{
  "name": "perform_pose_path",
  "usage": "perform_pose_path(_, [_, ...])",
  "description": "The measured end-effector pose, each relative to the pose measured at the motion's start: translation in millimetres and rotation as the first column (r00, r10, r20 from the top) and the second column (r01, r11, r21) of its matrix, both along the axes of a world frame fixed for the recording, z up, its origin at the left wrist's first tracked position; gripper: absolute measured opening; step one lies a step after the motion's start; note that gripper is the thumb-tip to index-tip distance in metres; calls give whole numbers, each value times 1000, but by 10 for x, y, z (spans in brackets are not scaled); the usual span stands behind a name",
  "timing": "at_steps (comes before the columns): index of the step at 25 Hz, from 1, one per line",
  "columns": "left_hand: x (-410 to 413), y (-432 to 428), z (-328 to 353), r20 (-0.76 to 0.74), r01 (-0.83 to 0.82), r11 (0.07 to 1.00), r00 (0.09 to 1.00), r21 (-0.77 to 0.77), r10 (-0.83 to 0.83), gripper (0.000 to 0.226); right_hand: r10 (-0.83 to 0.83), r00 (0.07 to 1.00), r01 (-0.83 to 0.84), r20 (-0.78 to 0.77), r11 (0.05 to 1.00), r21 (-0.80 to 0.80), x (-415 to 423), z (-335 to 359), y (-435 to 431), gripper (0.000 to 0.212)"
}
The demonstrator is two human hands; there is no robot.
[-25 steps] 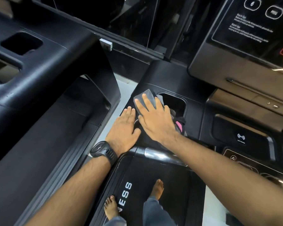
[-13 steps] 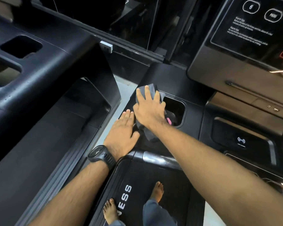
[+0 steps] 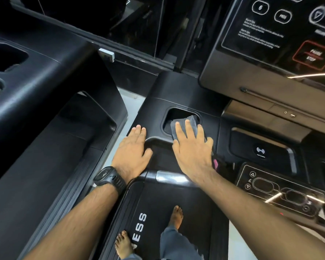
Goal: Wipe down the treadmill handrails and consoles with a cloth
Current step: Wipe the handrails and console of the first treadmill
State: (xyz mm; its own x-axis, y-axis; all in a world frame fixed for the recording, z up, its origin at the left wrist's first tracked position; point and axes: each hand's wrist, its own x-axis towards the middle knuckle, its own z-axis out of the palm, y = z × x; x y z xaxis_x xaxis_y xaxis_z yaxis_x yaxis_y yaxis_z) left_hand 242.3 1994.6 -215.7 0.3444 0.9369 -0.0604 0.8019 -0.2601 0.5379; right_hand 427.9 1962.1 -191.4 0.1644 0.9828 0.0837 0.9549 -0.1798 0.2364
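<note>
right hand (image 3: 192,152): is lying palm-down on the grey cloth, fingers straight and slightly spread, pressing it flat rather than curling round it; the fingertips are reaching over the near edge of the cup holder.
grey cloth (image 3: 190,121): is sitting under the right hand, with its far end draping into the cup holder. A pink scrap (image 3: 215,164) is showing beside the heel of the hand; whether it belongs to the cloth cannot be told.
left hand (image 3: 131,149): is resting flat on the console tray just left of the cup holder, fingers straight and close together, thumb angled out, holding nothing, apart from the right hand.
wristwatch (image 3: 110,178): black, is sitting on the left wrist.
console tray (image 3: 158,94): black textured plastic, is bearing both hands.
cup holder (image 3: 178,114): a rounded recess in the tray.
silver handrail (image 3: 169,176): is running crosswise below the hands, with the right wrist crossing over it.
display console (image 3: 270,44): is rising at upper right, showing white-outlined buttons and a red-outlined PAUSE/STOP pad (image 3: 313,56).
wireless charging pad (image 3: 260,151): is lying right of the right hand.
button panel (image 3: 281,188): is lying nearer, below the pad.
neighbouring treadmill console (image 3: 36,76): is filling the left side.
belt (image 3: 186,212): is lying below, with two bare feet (image 3: 176,216) standing near the white lettering.
</note>
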Motion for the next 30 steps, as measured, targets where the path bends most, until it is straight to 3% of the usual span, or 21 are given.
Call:
perform_pose_path(5, [69,52,22,-58,5,1000,998,-15,-6,71,-123,989,127,-78,991,44,-24,0,23,60])
perform_pose_path(9, [65,49,12,-85,18,1000,996,-24,-20,70,-145,989,147,-21,979,139,96,-36,-9,62])
perform_pose_path(15, [93,48,14,-115,15,1000,993,-11,-17,69,-253,950,266,-184,963,47,80,105,167,61])
perform_pose_path(18, [81,37,40,-115,19,1000,993,-21,-21,69,-174,970,211,-171,950,230,140,194,155,62])
perform_pose_path(21, [96,49,40,-112,9,1000,994,-17,-11,69,-178,984,161,-6,875,456,318,280,283,63])
perform_pose_path(22, [106,50,44,-112,6,1000,994,-17,-8,69,-227,973,191,27,871,452,376,305,312,64])
perform_pose_path(25, [135,49,60,-116,-3,1000,993,-23,0,69,-332,941,337,-59,923,185,419,102,271,71])
perform_pose_path(27, [155,69,72,-117,-5,1000,993,-26,2,69,-296,946,302,-136,953,28,426,24,351,76])
perform_pose_path(30, [198,136,82,-115,-2,1000,993,-21,0,68,-300,941,302,-156,953,-15,452,103,505,76])
